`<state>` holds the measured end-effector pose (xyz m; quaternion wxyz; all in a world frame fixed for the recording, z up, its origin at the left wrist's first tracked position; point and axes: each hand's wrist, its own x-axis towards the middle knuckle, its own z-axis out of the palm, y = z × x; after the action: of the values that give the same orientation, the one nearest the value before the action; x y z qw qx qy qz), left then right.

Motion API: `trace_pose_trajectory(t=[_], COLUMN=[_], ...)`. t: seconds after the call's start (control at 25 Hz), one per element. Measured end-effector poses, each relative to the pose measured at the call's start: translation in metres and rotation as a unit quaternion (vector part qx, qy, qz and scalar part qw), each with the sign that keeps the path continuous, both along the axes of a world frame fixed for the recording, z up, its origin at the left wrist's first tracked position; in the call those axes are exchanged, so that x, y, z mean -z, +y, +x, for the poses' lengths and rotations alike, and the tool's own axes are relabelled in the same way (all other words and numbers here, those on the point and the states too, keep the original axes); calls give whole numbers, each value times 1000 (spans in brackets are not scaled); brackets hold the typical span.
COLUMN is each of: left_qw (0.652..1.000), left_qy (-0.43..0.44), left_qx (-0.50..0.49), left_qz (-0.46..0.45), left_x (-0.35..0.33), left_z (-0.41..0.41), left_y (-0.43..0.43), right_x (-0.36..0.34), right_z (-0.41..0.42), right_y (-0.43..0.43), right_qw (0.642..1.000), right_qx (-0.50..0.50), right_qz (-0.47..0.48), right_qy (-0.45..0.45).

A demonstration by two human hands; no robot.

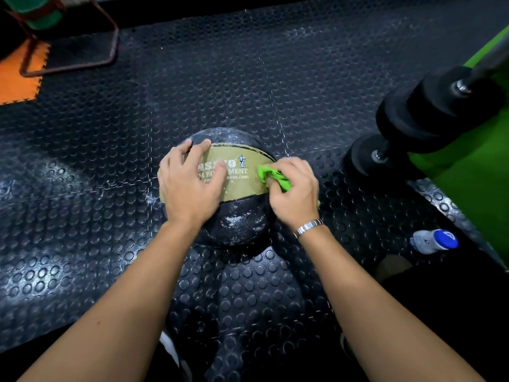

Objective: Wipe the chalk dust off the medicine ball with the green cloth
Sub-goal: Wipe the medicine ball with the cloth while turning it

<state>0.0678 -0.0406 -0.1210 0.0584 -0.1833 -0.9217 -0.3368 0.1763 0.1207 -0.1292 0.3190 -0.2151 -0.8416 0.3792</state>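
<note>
Medicine ball [239,216] under green cloth [276,178] in right hand [297,194]

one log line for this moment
step: wiping | left hand: rests on medicine ball | right hand: grips green cloth against ball's right side

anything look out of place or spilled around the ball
A plastic bottle lies on its side on the rubber mat, right of the medicine ball. Whitish dust streaks the mat seams left of the ball.
</note>
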Motion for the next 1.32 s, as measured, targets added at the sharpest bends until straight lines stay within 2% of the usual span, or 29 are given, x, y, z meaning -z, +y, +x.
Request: trace_pose_trajectory(t=[0.16,0.32,0.4,0.48,0.52,0.64,0.8,0.84,0.96,1.0,1.16,1.28,1.32], left_qw=[1000,997,998,999,999,996,996,994,994,994,990,990,990], left_qy=[-5,5,22,30,23,-33,-27,-29,-32,-38,-76,-78,-76], left_qx=[29,69,50,34,34,42,45,45,39,38,36,30,28], left_qz=[-2,21,29,30,36,65,78,91,93,91,111,112,113], left_x=[-5,3,10,17,19,18,15,17,22,22,17,18,18], left_z=[-11,-33,-37,-36,-33,-29,-23,-22,-16,-13,-12,-10,-10], left_y=[-9,-41,-43,-40,-37,-26,-21,-20,-9,-6,-8,-9,-8], right_x=[-4,-11,-21,-19,-17,-27,-31,-30,-40,-47,-41,-40,-45], right_z=[11,-6,-17,-4,2,-17,-3,6,-21,-32,-16,-27,-39], right_y=[-18,0,-20,-27,-20,-4,-25,-17,10,7,13,32,25], right_qw=[987,999,994,977,975,993,970,971,992,990,972,989,988], right_qx=[-124,-24,-90,-169,-165,-59,-179,-174,-47,-45,-175,-66,-57], right_qz=[95,34,63,130,145,97,160,162,76,64,130,57,46], right_qy=[24,-34,-28,-17,-19,-41,-35,-36,-93,-118,-87,-122,-133])
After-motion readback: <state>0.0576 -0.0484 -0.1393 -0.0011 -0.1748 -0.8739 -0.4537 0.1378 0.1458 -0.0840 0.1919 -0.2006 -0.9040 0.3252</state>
